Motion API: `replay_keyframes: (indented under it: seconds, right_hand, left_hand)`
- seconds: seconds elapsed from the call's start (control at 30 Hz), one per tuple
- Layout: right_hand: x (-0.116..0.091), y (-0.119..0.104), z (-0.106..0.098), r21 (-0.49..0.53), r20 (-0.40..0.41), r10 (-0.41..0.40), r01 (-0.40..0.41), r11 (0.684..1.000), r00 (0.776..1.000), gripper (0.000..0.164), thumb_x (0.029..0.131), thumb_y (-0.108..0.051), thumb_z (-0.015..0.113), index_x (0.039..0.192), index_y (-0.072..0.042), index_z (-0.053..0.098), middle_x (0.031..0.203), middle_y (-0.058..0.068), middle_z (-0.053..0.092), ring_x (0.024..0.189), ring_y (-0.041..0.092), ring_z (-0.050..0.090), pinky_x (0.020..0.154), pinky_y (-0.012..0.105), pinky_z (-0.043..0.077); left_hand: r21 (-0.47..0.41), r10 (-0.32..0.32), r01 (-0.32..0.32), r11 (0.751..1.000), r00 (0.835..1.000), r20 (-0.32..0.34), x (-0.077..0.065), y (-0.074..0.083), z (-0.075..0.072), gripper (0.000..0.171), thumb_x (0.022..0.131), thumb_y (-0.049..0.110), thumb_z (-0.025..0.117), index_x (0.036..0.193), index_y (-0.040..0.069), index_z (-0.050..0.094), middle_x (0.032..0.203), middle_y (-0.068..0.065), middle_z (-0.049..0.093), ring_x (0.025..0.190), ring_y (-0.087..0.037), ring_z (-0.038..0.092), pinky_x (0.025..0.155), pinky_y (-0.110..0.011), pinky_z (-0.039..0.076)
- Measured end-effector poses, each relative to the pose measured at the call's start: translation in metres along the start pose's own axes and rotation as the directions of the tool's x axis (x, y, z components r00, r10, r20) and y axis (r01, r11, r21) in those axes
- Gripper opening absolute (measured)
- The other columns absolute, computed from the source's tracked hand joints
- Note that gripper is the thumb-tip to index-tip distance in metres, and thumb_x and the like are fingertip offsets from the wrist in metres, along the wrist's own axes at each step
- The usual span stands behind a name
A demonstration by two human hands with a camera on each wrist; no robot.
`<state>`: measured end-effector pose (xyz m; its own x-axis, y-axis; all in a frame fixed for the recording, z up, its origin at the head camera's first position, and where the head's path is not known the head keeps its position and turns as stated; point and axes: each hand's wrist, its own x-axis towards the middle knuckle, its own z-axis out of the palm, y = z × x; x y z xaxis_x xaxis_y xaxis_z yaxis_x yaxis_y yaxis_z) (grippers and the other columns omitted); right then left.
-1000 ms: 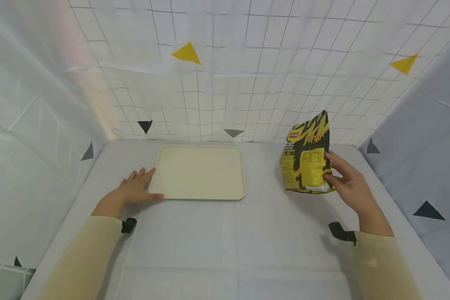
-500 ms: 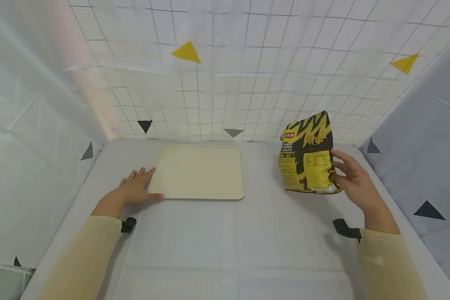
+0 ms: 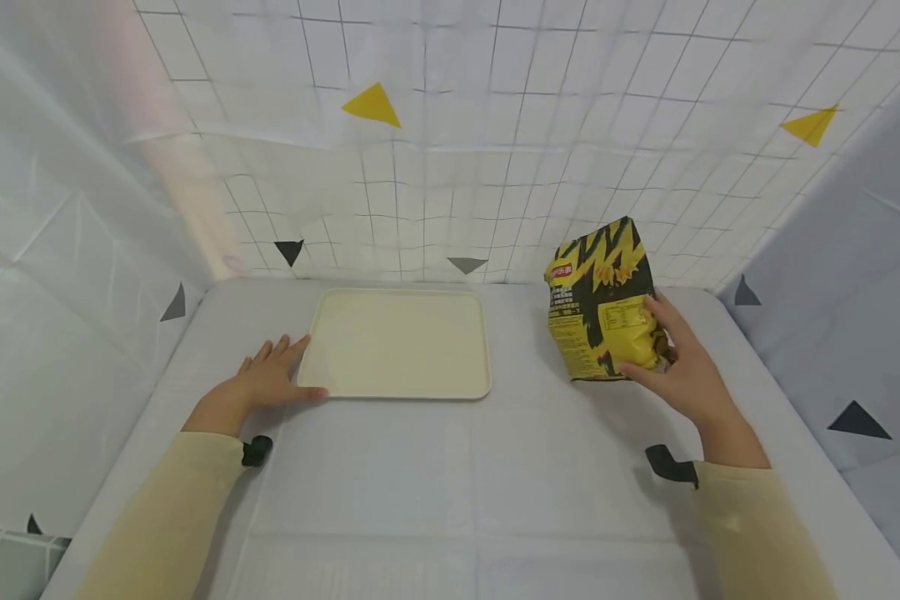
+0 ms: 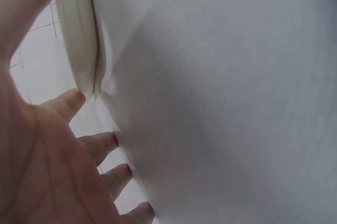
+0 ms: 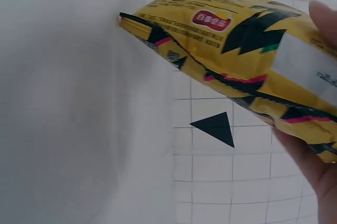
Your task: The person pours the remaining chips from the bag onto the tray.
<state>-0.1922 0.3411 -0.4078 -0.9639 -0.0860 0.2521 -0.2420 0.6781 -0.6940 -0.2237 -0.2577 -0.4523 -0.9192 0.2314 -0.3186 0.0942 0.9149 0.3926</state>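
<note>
A cream rectangular tray (image 3: 397, 343) lies flat on the white-covered table. My left hand (image 3: 266, 379) rests at its left end with fingers spread; the thumb touches the near left corner and the index fingertip the left edge. In the left wrist view the other fingertips (image 4: 124, 170) reach down to the table cloth. To the right of the tray stands a yellow and black chip bag (image 3: 596, 304), tilted to the left. My right hand (image 3: 686, 371) grips its right side, thumb on the near face, some fingers hidden behind. I cannot tell whether the bag's bottom corner touches the table.
A white sheet with thin grid lines and coloured triangles forms the back wall (image 3: 450, 192). Pale sheets hang on the left (image 3: 67, 333) and right (image 3: 832, 317). The table (image 3: 390, 492) extends in front of the tray.
The bag turned its printed face more toward me, then shifted slightly left with my right hand, whose thumb now lies farther across it. My left hand and the tray stayed put.
</note>
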Motion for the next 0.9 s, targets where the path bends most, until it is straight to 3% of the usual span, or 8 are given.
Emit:
replay_keyframes:
  seconds: [0.1, 0.17, 0.27, 0.4, 0.5, 0.7, 0.9]
  right_hand:
    - [0.000, 0.001, 0.005, -0.015, -0.063, -0.038, 0.038, 0.999, 0.997, 0.113, 0.077, -0.011, 0.089, 0.158, -0.044, 0.019, 0.161, -0.005, 0.031, 0.123, 0.008, 0.044, 0.091, 0.012, 0.040]
    - [-0.001, 0.002, 0.009, -0.012, -0.117, -0.086, 0.085, 0.996, 0.989, 0.111, 0.075, -0.005, 0.088, 0.159, -0.040, 0.024, 0.159, -0.004, 0.036, 0.118, -0.002, 0.045, 0.084, 0.004, 0.038]
    - [-0.004, -0.004, 0.014, 0.021, -0.201, -0.191, 0.199, 0.980, 0.961, 0.104, 0.072, 0.010, 0.085, 0.157, -0.023, 0.035, 0.162, 0.000, 0.033, 0.123, -0.009, 0.045, 0.084, 0.003, 0.040]
    - [-0.005, -0.009, 0.018, 0.061, -0.271, -0.277, 0.304, 0.951, 0.922, 0.100, 0.064, 0.028, 0.079, 0.150, -0.006, 0.044, 0.160, 0.014, 0.035, 0.132, -0.004, 0.044, 0.088, 0.005, 0.044]
    - [-0.003, -0.001, 0.021, 0.079, -0.269, -0.261, 0.291, 0.954, 0.927, 0.100, 0.063, 0.029, 0.078, 0.150, -0.008, 0.045, 0.160, 0.015, 0.033, 0.139, 0.001, 0.040, 0.093, 0.007, 0.042]
    - [-0.001, 0.003, 0.022, 0.055, -0.223, -0.192, 0.209, 0.976, 0.956, 0.101, 0.068, 0.017, 0.084, 0.153, -0.020, 0.044, 0.165, -0.002, 0.025, 0.147, 0.004, 0.026, 0.102, 0.005, 0.033]
    - [0.003, 0.003, 0.024, -0.079, -0.257, -0.296, 0.285, 0.955, 0.920, 0.092, 0.065, 0.015, 0.087, 0.146, -0.010, 0.052, 0.163, -0.003, 0.029, 0.148, 0.012, 0.028, 0.105, 0.008, 0.031]
  left_hand:
    - [0.004, 0.000, 0.000, 1.000, 1.000, 0.001, -0.001, 0.001, 0.000, 0.118, 0.081, 0.070, 0.068, 0.160, 0.004, 0.011, 0.160, -0.037, 0.001, 0.144, -0.060, -0.004, 0.110, -0.076, 0.001]
    - [0.006, -0.001, 0.001, 1.000, 1.000, 0.001, -0.001, 0.001, 0.000, 0.118, 0.081, 0.071, 0.067, 0.160, 0.005, 0.011, 0.160, -0.037, 0.001, 0.144, -0.059, -0.003, 0.110, -0.076, 0.001]
    - [0.002, 0.000, 0.000, 1.000, 1.000, 0.002, -0.001, 0.001, 0.000, 0.118, 0.080, 0.071, 0.067, 0.161, 0.005, 0.011, 0.160, -0.036, 0.001, 0.145, -0.059, -0.003, 0.110, -0.076, 0.001]
    - [0.001, 0.000, 0.000, 1.000, 1.000, 0.000, 0.000, 0.000, 0.000, 0.119, 0.080, 0.072, 0.067, 0.161, 0.006, 0.011, 0.160, -0.036, 0.001, 0.145, -0.059, -0.003, 0.110, -0.076, 0.001]
    - [0.001, -0.001, 0.001, 1.000, 1.000, -0.003, 0.000, 0.000, 0.000, 0.119, 0.080, 0.072, 0.068, 0.161, 0.006, 0.011, 0.160, -0.036, 0.002, 0.145, -0.059, -0.003, 0.110, -0.076, 0.001]
    - [0.005, -0.001, 0.001, 1.000, 1.000, -0.005, -0.001, 0.001, 0.000, 0.118, 0.080, 0.072, 0.067, 0.161, 0.006, 0.011, 0.160, -0.036, 0.002, 0.145, -0.059, -0.002, 0.110, -0.076, 0.002]
    - [0.007, -0.001, 0.001, 1.000, 1.000, -0.004, -0.001, 0.000, 0.000, 0.118, 0.080, 0.071, 0.067, 0.161, 0.006, 0.011, 0.160, -0.036, 0.002, 0.145, -0.059, -0.002, 0.110, -0.076, 0.002]
